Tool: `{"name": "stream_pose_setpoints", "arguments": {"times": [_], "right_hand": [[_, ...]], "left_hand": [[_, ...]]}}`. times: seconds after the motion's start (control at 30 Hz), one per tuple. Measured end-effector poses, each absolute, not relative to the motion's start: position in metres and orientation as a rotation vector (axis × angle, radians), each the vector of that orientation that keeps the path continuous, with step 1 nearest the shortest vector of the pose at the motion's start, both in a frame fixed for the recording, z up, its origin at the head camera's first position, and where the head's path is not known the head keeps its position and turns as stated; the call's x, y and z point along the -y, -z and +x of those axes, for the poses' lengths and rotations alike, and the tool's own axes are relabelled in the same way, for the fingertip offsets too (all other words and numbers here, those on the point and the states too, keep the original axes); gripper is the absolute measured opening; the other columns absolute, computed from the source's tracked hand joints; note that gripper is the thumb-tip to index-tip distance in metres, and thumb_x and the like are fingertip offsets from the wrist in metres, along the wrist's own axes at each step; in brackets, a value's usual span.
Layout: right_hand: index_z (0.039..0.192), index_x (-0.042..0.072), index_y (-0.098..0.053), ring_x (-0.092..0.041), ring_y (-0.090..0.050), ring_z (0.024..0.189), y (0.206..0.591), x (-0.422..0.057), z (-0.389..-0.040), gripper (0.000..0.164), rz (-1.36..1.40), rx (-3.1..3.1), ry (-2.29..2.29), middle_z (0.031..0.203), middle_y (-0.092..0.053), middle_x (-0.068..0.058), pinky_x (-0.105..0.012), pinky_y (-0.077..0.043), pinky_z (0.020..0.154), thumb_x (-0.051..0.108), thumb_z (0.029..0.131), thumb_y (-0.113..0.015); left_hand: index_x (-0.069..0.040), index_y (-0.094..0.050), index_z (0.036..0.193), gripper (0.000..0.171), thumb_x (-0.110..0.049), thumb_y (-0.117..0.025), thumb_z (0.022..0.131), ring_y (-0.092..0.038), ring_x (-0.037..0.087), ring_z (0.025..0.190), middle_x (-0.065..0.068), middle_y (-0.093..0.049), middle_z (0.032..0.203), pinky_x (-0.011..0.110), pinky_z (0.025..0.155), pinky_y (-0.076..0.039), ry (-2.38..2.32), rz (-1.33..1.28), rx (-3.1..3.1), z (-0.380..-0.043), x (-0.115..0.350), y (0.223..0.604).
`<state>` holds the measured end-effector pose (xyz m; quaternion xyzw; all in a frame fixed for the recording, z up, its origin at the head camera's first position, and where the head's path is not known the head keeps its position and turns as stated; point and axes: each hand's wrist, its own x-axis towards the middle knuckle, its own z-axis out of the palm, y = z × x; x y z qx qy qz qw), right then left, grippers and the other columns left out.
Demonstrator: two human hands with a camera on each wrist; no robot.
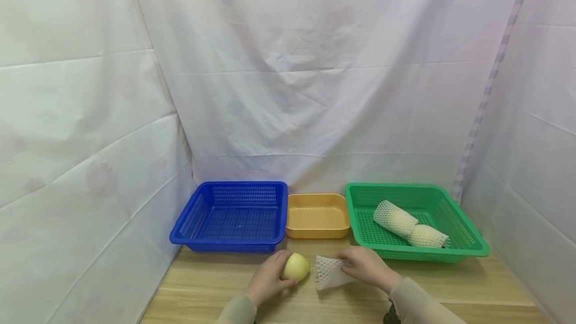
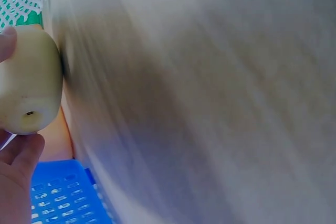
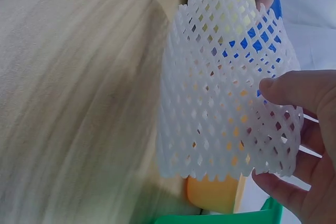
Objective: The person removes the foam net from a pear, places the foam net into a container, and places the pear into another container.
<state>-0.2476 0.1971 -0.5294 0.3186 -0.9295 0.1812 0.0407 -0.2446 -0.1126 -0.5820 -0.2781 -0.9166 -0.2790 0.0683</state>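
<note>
Yellow fruit [image 1: 297, 267], white diamond-mesh sleeve [image 1: 330, 275]; blue basket [image 1: 238, 223], green basket [image 1: 371, 231], orange tray [image 1: 317, 218]

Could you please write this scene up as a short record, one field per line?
Left hand: grips a bare yellow fruit
Right hand: holds a white foam net
Fruit: outside the net
Green basket: right side, holding two netted fruits
Blue basket: left side
Orange tray: between the baskets
Surface: wooden table

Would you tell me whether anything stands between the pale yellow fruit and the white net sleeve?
Nothing visible does: in the head view, only a narrow gap above the tabletop separates the fruit, held by the left hand, from the net sleeve in the right hand.
</note>
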Motion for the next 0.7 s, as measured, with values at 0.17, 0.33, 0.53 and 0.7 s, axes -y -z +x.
{"name": "stream_pose_setpoints", "arguments": {"times": [0.17,0.33,0.53,0.7], "right_hand": [[0.099,0.017,-0.072,-0.007,-0.063,0.084,0.519,-0.196,-0.249,0.013,0.944,2.828,-0.564,0.092,-0.068,0.009,-0.032,-0.053,0.070,0.019,0.086,-0.071],[0.097,0.017,-0.071,-0.007,-0.063,0.082,0.506,-0.193,-0.250,0.011,0.947,2.789,-0.618,0.090,-0.068,0.009,-0.029,-0.052,0.068,0.017,0.086,-0.071],[0.096,0.017,-0.071,-0.007,-0.063,0.081,0.494,-0.190,-0.252,0.009,0.954,2.775,-0.647,0.089,-0.068,0.009,-0.028,-0.052,0.066,0.016,0.087,-0.071],[0.095,0.017,-0.071,-0.007,-0.062,0.081,0.489,-0.187,-0.255,0.009,0.934,2.751,-0.638,0.089,-0.068,0.009,-0.029,-0.052,0.067,0.015,0.087,-0.071]], "left_hand": [[-0.007,-0.050,0.134,0.073,-0.037,-0.081,0.076,-0.056,0.025,0.116,0.007,-0.055,0.132,0.044,0.097,-0.045,0.767,-0.885,2.744,-0.246,0.112,0.578],[-0.006,-0.050,0.134,0.073,-0.037,-0.081,0.076,-0.056,0.024,0.116,0.007,-0.056,0.131,0.042,0.098,-0.044,0.704,-0.883,2.780,-0.246,0.111,0.575],[-0.008,-0.052,0.130,0.069,-0.037,-0.081,0.074,-0.058,0.020,0.109,0.003,-0.060,0.122,0.038,0.094,-0.047,0.649,-0.875,2.821,-0.247,0.109,0.571],[-0.011,-0.054,0.125,0.065,-0.038,-0.082,0.073,-0.059,0.016,0.101,0.000,-0.061,0.114,0.035,0.088,-0.049,0.597,-0.868,2.873,-0.248,0.107,0.566]]}}
